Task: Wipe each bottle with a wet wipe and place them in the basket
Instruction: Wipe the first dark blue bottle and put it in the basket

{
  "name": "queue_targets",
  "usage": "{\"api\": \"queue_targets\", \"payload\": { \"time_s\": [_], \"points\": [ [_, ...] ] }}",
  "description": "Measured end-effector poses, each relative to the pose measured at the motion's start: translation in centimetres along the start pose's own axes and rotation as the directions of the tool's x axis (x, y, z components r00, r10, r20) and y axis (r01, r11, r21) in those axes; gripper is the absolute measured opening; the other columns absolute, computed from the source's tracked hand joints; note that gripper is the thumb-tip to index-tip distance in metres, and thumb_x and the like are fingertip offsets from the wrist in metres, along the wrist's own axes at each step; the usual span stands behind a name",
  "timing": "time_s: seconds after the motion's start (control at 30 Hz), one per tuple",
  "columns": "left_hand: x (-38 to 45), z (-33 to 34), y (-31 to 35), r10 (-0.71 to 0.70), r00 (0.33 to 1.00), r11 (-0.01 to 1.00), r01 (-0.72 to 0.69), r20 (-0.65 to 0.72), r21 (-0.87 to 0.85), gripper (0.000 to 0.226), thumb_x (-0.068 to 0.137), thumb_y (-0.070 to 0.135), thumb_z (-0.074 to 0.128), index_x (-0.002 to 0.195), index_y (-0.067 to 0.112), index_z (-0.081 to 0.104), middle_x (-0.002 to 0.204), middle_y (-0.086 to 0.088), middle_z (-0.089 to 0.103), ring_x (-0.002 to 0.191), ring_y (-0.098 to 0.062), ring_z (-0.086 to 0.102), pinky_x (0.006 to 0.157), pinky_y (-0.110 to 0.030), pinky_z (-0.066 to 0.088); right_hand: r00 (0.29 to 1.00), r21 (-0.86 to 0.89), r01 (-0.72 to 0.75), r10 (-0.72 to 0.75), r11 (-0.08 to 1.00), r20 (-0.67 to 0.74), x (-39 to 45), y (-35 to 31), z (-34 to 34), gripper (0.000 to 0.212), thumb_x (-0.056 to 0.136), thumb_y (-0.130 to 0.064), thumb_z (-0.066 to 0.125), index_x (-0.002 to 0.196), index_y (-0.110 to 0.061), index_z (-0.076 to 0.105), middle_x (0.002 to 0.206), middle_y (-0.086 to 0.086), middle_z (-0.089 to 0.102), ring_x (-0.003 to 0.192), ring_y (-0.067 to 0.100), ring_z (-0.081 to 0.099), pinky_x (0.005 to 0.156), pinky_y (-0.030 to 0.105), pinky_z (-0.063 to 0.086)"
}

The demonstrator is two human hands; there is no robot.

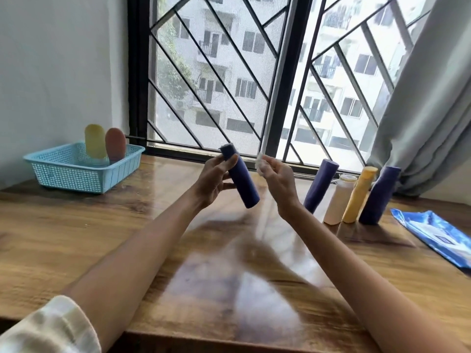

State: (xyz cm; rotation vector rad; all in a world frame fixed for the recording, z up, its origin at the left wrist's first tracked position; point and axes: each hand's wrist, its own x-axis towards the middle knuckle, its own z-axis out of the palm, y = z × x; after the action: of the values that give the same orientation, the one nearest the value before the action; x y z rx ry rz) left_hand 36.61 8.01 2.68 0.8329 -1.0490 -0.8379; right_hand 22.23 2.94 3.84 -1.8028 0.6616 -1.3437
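My left hand (215, 178) holds a dark blue bottle (242, 182) tilted in the air above the middle of the table, cap end up and away. Just right of it, my right hand (277, 179) pinches a crumpled white wet wipe (260, 165), a small gap from the bottle. The light blue basket (63, 174) stands at the far left and holds a yellow bottle (94, 145) and a reddish-brown bottle (116, 147), both upright.
Several bottles stand at the right by the window: blue (321, 188), pale white (340, 200), yellow (359, 197), blue (379, 196). A blue wet-wipe pack (433, 235) lies at the right table edge. A grey curtain (420, 110) hangs behind them.
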Motion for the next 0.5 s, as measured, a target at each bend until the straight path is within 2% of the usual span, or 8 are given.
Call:
{"api": "queue_targets", "payload": {
  "time_s": [0.07,0.13,0.2,0.3,0.33,0.4,0.47,0.5],
  "points": [
    [-0.2,0.4,-0.1,-0.018,0.998,0.999,0.016,0.053,0.038,0.016,0.095,0.026,0.051,0.104,0.015,0.059,0.095,-0.003,0.065,0.083,-0.021,0.063,0.074,-0.040,0.051,0.993,-0.119,0.087,-0.076,0.989,0.093,-0.2,-0.4,0.7,0.029,0.095,-0.013,0.050,0.121,-0.011,0.061,0.109,-0.003,0.065,0.099,0.009,0.060,0.092,0.026,0.047],
    [-0.3,0.2,0.1,-0.014,0.999,0.999,0.012,0.049,0.038,0.019,0.095,0.028,0.051,0.105,0.014,0.060,0.094,-0.002,0.066,0.083,-0.022,0.063,0.076,-0.041,0.051,0.972,-0.271,0.228,-0.204,0.935,0.116,-0.5,-0.3,0.9,0.029,0.092,-0.009,0.053,0.119,-0.012,0.064,0.116,0.001,0.067,0.106,0.010,0.061,0.093,0.027,0.048],
    [-0.2,-0.4,0.3,-0.010,1.000,1.000,0.010,0.007,0.022,0.021,0.095,0.029,0.051,0.103,0.012,0.060,0.094,-0.003,0.066,0.083,-0.023,0.064,0.075,-0.040,0.053,0.936,-0.352,0.349,-0.301,0.869,0.183,-0.8,0.5,0.2,0.025,0.087,-0.007,0.061,0.108,-0.015,0.071,0.107,0.000,0.071,0.097,0.005,0.064,0.083,0.026,0.052],
    [-0.1,-1.0,0.3,-0.024,0.999,0.999,0.025,-0.031,0.020,0.020,0.095,0.029,0.051,0.099,0.011,0.059,0.093,-0.005,0.065,0.082,-0.025,0.064,0.071,-0.038,0.054,0.914,-0.410,0.386,-0.283,0.826,0.291,-1.2,1.4,-1.3,0.016,0.081,-0.009,0.069,0.092,-0.018,0.076,0.090,-0.002,0.074,0.082,0.000,0.066,0.071,0.023,0.053],
    [-0.1,-0.9,0.3,-0.046,0.999,0.999,0.047,-0.020,0.022,0.021,0.095,0.030,0.050,0.100,0.011,0.058,0.094,-0.006,0.065,0.082,-0.025,0.063,0.071,-0.038,0.054,0.922,-0.413,0.369,-0.272,0.833,0.274,-1.1,1.1,-1.7,0.015,0.081,-0.009,0.070,0.090,-0.017,0.077,0.087,-0.001,0.075,0.080,-0.003,0.065,0.069,0.019,0.051],
    [-0.3,-0.5,0.1,-0.114,0.992,0.993,0.112,0.051,0.041,0.023,0.097,0.031,0.047,0.103,0.012,0.059,0.096,-0.005,0.064,0.082,-0.023,0.063,0.072,-0.038,0.053,0.950,-0.376,0.314,-0.289,0.872,0.122,-0.1,0.2,-2.2,0.017,0.081,-0.008,0.069,0.096,-0.014,0.075,0.090,0.003,0.074,0.078,-0.005,0.063,0.068,0.010,0.048],
    [-0.5,0.1,-0.1,-0.176,0.975,0.982,0.164,0.135,0.093,0.024,0.097,0.032,0.046,0.105,0.014,0.059,0.097,-0.003,0.064,0.082,-0.021,0.063,0.071,-0.036,0.054,0.953,-0.289,0.290,-0.304,0.912,-0.004,1.1,-1.2,-2.0,0.022,0.082,-0.012,0.070,0.104,-0.010,0.071,0.094,0.002,0.073,0.078,-0.001,0.065,0.070,0.010,0.049],
    [-0.6,0.3,-0.2,-0.193,0.968,0.978,0.177,0.159,0.109,0.024,0.096,0.033,0.045,0.104,0.015,0.060,0.096,-0.003,0.064,0.081,-0.020,0.063,0.071,-0.035,0.054,0.953,-0.266,0.290,-0.303,0.919,-0.008,1.5,-1.7,-1.6,0.025,0.083,-0.015,0.070,0.107,-0.009,0.070,0.097,0.002,0.072,0.080,0.002,0.066,0.072,0.013,0.051]
  ]
}}
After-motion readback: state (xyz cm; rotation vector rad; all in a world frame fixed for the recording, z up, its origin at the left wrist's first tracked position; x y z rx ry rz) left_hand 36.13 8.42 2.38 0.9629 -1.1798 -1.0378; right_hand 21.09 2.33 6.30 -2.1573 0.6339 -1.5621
